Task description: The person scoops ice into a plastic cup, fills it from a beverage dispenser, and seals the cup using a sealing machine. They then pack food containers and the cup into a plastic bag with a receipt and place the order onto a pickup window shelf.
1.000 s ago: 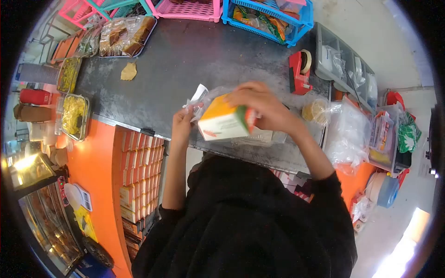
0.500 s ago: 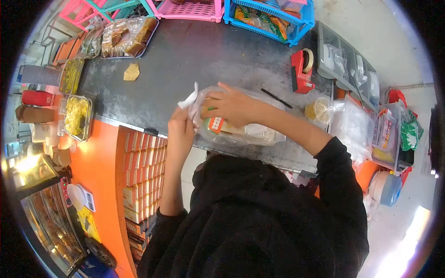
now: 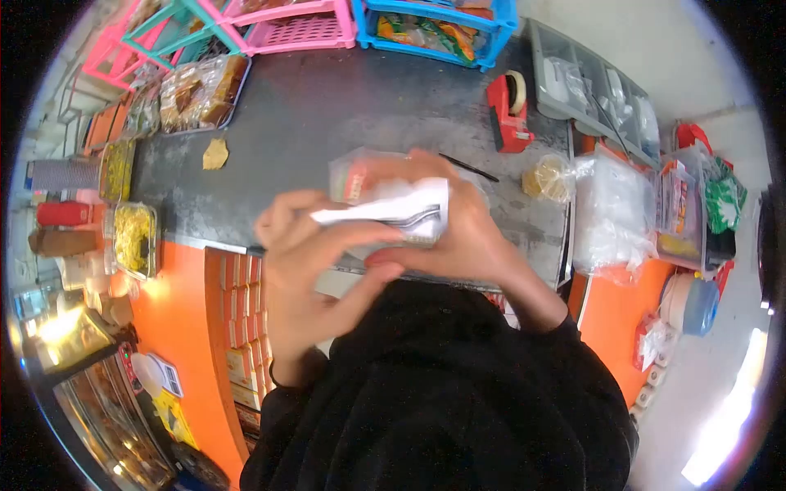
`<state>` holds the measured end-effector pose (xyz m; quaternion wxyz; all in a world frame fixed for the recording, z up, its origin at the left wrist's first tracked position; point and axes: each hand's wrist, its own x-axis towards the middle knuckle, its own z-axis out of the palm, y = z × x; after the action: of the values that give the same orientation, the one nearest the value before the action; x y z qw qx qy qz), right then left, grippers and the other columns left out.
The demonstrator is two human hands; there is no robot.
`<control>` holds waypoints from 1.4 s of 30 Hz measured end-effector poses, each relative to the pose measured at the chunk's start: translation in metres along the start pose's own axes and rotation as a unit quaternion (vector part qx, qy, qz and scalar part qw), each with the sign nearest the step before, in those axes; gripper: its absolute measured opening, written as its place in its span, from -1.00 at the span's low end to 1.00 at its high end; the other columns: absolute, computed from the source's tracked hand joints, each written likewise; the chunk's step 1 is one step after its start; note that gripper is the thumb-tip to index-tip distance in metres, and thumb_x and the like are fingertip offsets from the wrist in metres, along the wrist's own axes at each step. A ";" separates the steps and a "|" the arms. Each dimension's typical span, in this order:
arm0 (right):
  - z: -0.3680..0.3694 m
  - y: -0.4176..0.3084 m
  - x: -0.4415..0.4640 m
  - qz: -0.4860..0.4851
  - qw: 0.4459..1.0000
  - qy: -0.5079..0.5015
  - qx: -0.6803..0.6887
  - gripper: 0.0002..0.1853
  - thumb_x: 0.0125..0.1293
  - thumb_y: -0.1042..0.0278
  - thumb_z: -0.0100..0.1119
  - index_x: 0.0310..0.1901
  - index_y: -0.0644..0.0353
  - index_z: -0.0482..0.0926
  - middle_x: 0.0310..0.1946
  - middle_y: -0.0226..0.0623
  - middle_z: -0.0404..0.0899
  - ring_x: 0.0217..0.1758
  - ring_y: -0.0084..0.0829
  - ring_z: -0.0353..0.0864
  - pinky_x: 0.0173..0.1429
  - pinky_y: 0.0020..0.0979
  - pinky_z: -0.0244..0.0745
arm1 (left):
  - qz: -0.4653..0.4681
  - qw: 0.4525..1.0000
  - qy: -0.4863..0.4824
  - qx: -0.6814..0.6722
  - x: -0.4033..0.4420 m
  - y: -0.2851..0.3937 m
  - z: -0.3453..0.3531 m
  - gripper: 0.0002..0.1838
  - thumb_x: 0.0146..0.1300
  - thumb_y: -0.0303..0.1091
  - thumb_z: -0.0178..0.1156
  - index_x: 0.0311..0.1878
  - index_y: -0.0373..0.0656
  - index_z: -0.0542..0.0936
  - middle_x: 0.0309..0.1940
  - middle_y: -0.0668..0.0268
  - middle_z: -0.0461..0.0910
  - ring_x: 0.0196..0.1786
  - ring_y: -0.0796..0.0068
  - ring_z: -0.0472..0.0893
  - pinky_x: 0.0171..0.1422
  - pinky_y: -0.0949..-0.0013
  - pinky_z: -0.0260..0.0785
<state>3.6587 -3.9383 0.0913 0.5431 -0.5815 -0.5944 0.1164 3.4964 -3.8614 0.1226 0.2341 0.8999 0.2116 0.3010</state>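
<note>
A white printed paper slip (image 3: 422, 209) is raised close to the camera above the dark counter. My right hand (image 3: 468, 222) is closed on its right end, thumb below and fingers behind. At the slip's left end is my left hand (image 3: 307, 254), its thumb and index finger apart around the lower left edge; whether it touches the paper is unclear. Behind the hands, a clear plastic bag (image 3: 348, 166) with a red-orange patch lies on the counter, mostly hidden. A black pen (image 3: 468, 167) rests just beyond my right hand.
A red tape dispenser (image 3: 509, 123) and a grey divided tray (image 3: 573, 74) are at the back right. Nearby sit a tied bag of yellowish food (image 3: 547, 177) and stacked plastic bags (image 3: 614, 217). Wrapped cake (image 3: 201, 94) and blue (image 3: 434, 29) and pink baskets (image 3: 299, 31) line the back.
The box first seen in the hands went down into the plastic bag on the counter. Both hands have since risen toward the camera with the paper slip. The view has shifted slightly.
</note>
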 end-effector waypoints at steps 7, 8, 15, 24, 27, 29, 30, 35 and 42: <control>-0.090 0.003 -0.100 0.301 0.874 0.216 0.314 -0.45 -0.26 0.44 0.51 -0.16 0.42 0.48 -0.40 -0.20 0.61 -0.36 -0.44 0.64 -0.26 -0.44 0.55 | 0.106 0.988 0.016 -0.108 0.003 -0.004 0.024 -0.48 -0.16 -0.23 0.36 -0.03 -0.09 0.55 0.19 0.09 0.28 0.21 0.18 0.33 0.27 0.14 0.06; -0.096 0.013 -0.117 0.318 0.848 0.262 0.334 -0.46 -0.11 0.37 0.42 -0.09 0.42 0.43 -0.35 -0.22 0.59 -0.32 -0.44 0.63 -0.23 -0.44 0.55 | -0.002 0.994 0.065 -0.087 -0.004 -0.013 0.032 -0.36 -0.15 -0.23 0.36 0.09 -0.11 0.43 0.19 0.07 0.28 0.20 0.18 0.33 0.25 0.10 0.08; -0.029 0.158 -0.243 0.456 0.777 0.279 -0.331 -0.46 -0.01 0.19 0.35 -0.04 0.32 0.44 -0.09 -0.06 0.49 -0.03 -0.17 0.49 0.02 -0.30 0.37 | -0.295 0.954 0.018 -0.053 -0.055 -0.060 0.072 -0.19 -0.04 -0.44 0.27 0.31 -0.10 0.11 0.16 0.15 0.31 0.20 0.27 0.34 0.24 0.09 0.10; -0.011 0.205 -0.181 0.343 0.820 0.164 -0.428 -0.62 0.15 0.50 0.01 0.04 0.36 0.37 0.07 0.02 0.32 0.13 -0.05 0.32 0.17 -0.22 0.26 | -0.281 0.959 0.004 -0.023 -0.061 -0.070 0.069 -0.59 0.03 -0.53 0.12 0.03 -0.26 0.42 -0.23 0.10 0.55 -0.11 0.27 0.54 0.05 0.34 0.28; -0.012 0.231 -0.169 0.266 0.845 0.178 -0.428 -0.57 0.10 0.52 0.00 0.07 0.38 0.35 0.04 0.02 0.34 0.13 -0.02 0.31 0.19 -0.20 0.27 | -0.275 0.960 0.016 -0.043 -0.065 -0.071 0.071 -0.63 0.02 -0.56 0.10 -0.02 -0.28 0.45 -0.22 0.09 0.56 -0.10 0.25 0.55 0.00 0.33 0.32; -0.016 0.239 -0.160 0.242 0.876 0.151 -0.390 -0.55 0.07 0.54 0.00 0.07 0.38 0.34 0.06 0.03 0.34 0.15 -0.01 0.30 0.21 -0.19 0.25 | -0.277 0.960 0.013 -0.043 -0.066 -0.070 0.070 -0.62 0.02 -0.57 0.09 -0.01 -0.28 0.45 -0.21 0.08 0.56 -0.11 0.25 0.56 -0.01 0.33 0.33; -0.018 0.242 -0.156 0.217 0.902 0.125 -0.351 -0.53 0.05 0.56 -0.01 0.08 0.38 0.33 0.07 0.03 0.33 0.17 -0.01 0.28 0.23 -0.19 0.24 | -0.278 0.960 0.010 -0.043 -0.066 -0.070 0.069 -0.62 0.02 -0.58 0.08 -0.01 -0.29 0.44 -0.20 0.07 0.56 -0.12 0.25 0.57 -0.03 0.33 0.35; -0.029 0.251 -0.155 0.207 0.919 0.092 -0.322 -0.44 -0.04 0.53 0.06 0.10 0.37 0.31 0.11 -0.03 0.31 0.20 -0.05 0.27 0.25 -0.16 0.22 | -0.288 0.957 -0.023 -0.023 -0.063 -0.065 0.064 -0.61 0.04 -0.56 0.09 0.01 -0.25 0.45 -0.22 0.13 0.58 -0.14 0.34 0.58 -0.06 0.36 0.36; -0.040 0.262 -0.145 0.245 0.920 0.041 -0.303 -0.35 -0.11 0.48 0.14 0.15 0.30 0.30 0.18 -0.05 0.24 0.21 -0.04 0.25 0.26 -0.19 0.19 | -0.295 0.954 -0.032 -0.048 -0.064 -0.072 0.069 -0.63 0.04 -0.53 0.11 -0.01 -0.26 0.47 -0.28 0.10 0.57 -0.16 0.26 0.58 -0.06 0.32 0.36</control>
<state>3.7991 -3.9994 -0.1690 0.3189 -0.8502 -0.4173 0.0365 3.4770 -3.8573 0.0057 0.3624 0.7941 0.4452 0.1995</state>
